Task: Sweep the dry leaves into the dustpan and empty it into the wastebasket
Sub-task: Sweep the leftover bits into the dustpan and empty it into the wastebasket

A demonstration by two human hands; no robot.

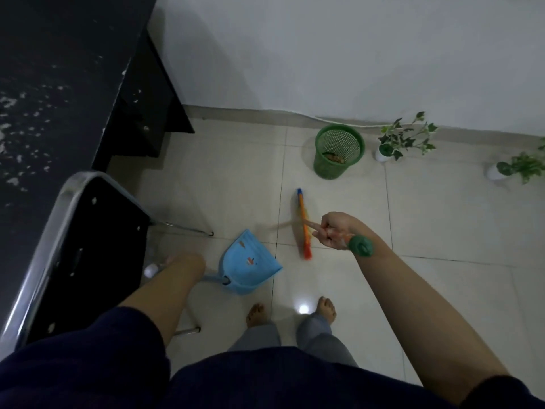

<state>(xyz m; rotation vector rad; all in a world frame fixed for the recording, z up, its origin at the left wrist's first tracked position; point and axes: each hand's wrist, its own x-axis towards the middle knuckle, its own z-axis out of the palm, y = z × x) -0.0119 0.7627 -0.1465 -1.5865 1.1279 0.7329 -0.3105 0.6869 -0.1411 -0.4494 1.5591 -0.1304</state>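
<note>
My right hand (pixel 330 231) grips the broom's wooden handle just below its green end cap (pixel 361 245). The broom head (pixel 303 224), orange with a blue tip, is on the tiles and blurred. Left of it, the light blue dustpan (pixel 249 265) is on the floor with a few dry leaf bits (pixel 250 261) in it. Its handle runs under my left hand (pixel 180 259), which holds it; the fingers are mostly hidden. The green mesh wastebasket (pixel 339 169) stands near the far wall with brown leaves (pixel 334 157) inside.
A black chair with a metal frame (pixel 73 246) is close on my left, beside a black desk (pixel 59 84). Two small potted plants (pixel 404 140) (pixel 525 166) stand by the wall at right. My bare feet (pixel 256 314) are just behind the dustpan.
</note>
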